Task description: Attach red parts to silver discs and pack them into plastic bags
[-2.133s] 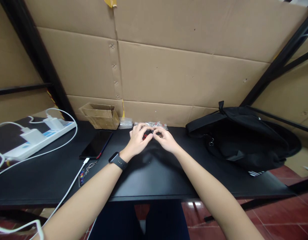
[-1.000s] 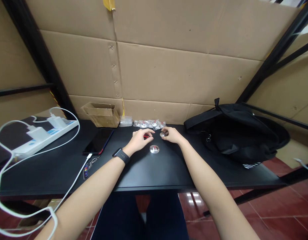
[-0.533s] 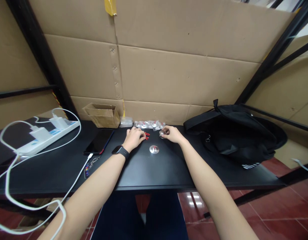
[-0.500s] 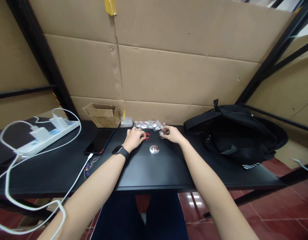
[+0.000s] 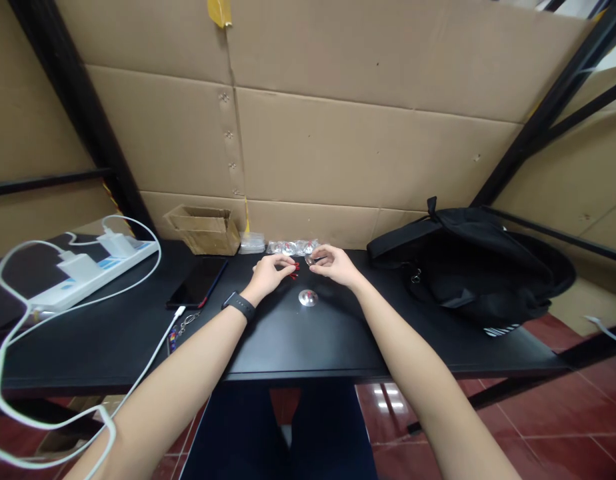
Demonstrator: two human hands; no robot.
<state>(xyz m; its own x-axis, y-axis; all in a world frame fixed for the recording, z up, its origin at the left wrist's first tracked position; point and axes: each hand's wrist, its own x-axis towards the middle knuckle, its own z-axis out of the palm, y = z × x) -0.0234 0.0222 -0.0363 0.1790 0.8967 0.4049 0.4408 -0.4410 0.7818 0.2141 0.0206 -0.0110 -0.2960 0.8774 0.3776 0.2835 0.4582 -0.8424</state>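
Above the black desk (image 5: pixel 298 353), your two hands have just come closer together, so the pieces in them are now close too, with only a small gap left. The black bag (image 5: pixel 488 273) sits well apart on the right, in the same spot as half a second ago.

Your right hand (image 5: pixel 316 262) has moved left and now covers the end of the row of clear packets (image 5: pixel 288 248) at the back. Its thumb and finger are nearly together, with a clear round piece (image 5: pixel 309 260) held between them. Back then, that piece was farther over to the right.

Your left hand (image 5: pixel 292 265) lay lower, with its fingers down by the red bits. Now its thumb and pointing finger look pinched on a red bit (image 5: pixel 297 266), though it is too small to be quite sure. So each hand seems to be busy with one piece.

The shiny round dish (image 5: pixel 309 298) has not moved. It lies on the desk just in front of your hands, and nobody touches it. One more red scrap (image 5: pixel 294 275) shows just under your left fingertips.
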